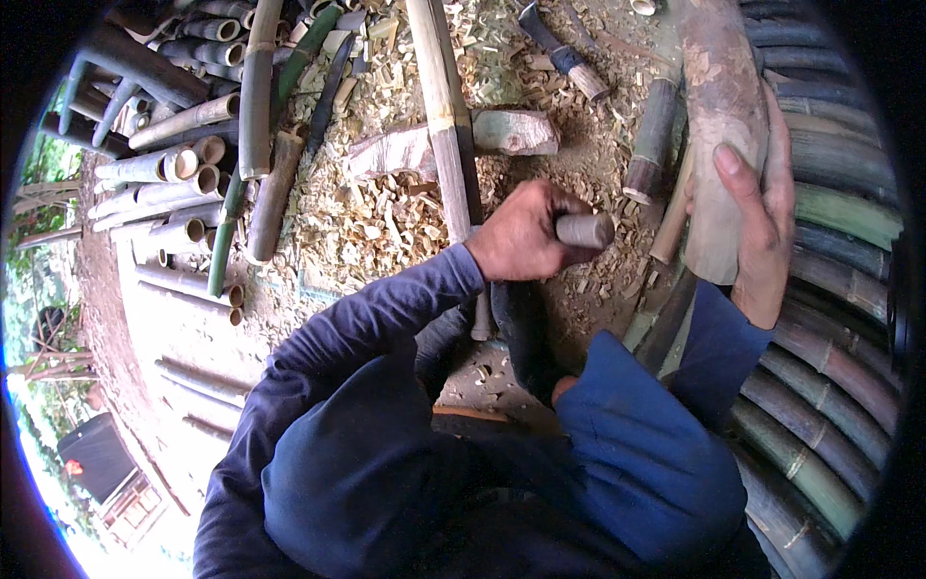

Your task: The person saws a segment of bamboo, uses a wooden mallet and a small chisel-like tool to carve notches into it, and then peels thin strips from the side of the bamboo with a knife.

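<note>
My left hand [531, 232] is closed in a fist around a round, greyish wooden handle [586, 232]. The handle's blunt end sticks out past my fingers; whatever lies at its other end is hidden. On the right, my right hand [757, 217] wraps round the lower end of a thick, pale brown log [721, 116], thumb along its near face. The log runs up to the picture's top edge, its surface patchy and smooth lower down. Beyond my left wrist, a long bamboo pole [439, 87] reaches down toward my feet, crossing a rough, chopped wood block [516, 132].
Wood chips [386, 227] cover the ground ahead. A wooden-handled tool [569, 60] with a dark upper part lies at the far side. Cut bamboo pieces [183, 198] are piled on the left. Dark bamboo poles [830, 207] lie side by side along the right.
</note>
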Tool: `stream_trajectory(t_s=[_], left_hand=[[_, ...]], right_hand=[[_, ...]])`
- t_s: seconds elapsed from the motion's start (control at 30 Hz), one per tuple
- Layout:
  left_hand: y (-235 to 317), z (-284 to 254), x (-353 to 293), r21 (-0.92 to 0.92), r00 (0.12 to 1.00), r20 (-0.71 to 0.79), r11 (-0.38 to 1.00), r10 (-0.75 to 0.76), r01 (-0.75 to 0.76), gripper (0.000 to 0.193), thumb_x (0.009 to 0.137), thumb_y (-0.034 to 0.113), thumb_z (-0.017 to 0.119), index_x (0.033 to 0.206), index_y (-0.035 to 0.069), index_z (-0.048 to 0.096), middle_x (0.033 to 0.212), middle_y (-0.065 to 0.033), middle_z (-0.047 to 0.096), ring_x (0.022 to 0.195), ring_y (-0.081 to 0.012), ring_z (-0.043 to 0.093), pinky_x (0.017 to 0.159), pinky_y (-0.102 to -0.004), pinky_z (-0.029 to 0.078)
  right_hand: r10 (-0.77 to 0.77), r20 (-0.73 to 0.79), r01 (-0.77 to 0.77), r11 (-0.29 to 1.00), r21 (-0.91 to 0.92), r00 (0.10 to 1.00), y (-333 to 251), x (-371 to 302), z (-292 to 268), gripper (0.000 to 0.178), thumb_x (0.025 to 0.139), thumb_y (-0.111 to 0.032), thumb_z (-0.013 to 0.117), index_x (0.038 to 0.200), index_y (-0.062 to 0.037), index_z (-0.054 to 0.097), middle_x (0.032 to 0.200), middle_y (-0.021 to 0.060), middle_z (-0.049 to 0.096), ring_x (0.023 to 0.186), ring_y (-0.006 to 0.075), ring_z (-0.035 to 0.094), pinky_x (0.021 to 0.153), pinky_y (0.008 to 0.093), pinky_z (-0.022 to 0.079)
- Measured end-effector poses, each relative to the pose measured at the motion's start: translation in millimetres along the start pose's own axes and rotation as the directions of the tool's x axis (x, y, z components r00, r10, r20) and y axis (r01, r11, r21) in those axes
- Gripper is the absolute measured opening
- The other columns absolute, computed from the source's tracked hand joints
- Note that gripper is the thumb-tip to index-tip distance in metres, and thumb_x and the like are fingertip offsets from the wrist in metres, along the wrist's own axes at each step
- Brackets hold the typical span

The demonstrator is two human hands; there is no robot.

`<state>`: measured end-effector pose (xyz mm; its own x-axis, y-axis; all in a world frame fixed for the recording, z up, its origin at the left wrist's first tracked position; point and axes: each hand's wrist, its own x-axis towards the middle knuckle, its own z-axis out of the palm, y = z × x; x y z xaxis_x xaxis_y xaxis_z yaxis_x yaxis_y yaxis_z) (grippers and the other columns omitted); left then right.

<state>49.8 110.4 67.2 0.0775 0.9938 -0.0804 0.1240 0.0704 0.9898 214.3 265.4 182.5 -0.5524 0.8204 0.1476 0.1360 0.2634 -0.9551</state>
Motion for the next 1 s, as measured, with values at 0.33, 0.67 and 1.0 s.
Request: stream_trajectory(t_s=[0.33,0.67,1.0], left_hand=[[-10,-2,-3,0.078,0.898,-0.416,0.989,0.144,-0.123,0.016,0.076,0.008,0.079,0.09,0.001,0.073,0.084,-0.0116,0.074,0.078,-0.0195,0.071,0.073,-0.033,0.057],[-32,-16,6,-0.597,0.936,0.031,0.745,-0.35,0.299,0.027,0.092,0.027,0.071,0.084,0.002,0.073,0.075,-0.0008,0.067,0.055,-0.0062,0.053,0.05,-0.0228,0.042],[-34,-16,3,-0.457,0.962,-0.04,0.862,-0.269,0.221,0.035,0.09,0.037,0.081,0.08,0.004,0.073,0.064,0.0003,0.063,0.056,-0.006,0.053,0.052,-0.0253,0.043]], right_hand=[[-0.163,0.097,0.178,0.969,-0.172,0.982,4,-4,-1,0.086,0.087,-0.036,0.069,0.156,0.0011,0.034,0.148,0.0226,0.048,0.129,0.0284,0.054,0.1,0.0341,0.05],[-0.079,0.091,0.085,0.994,-0.069,0.993,14,-11,7,0.078,0.091,-0.026,0.068,0.158,-0.0042,0.034,0.139,0.0179,0.056,0.107,0.0203,0.063,0.08,0.0285,0.056],[-0.064,0.121,0.068,0.997,-0.027,0.991,25,-11,14,0.079,0.091,-0.027,0.071,0.157,-0.0028,0.034,0.143,0.0185,0.053,0.121,0.0241,0.058,0.094,0.0324,0.05]])
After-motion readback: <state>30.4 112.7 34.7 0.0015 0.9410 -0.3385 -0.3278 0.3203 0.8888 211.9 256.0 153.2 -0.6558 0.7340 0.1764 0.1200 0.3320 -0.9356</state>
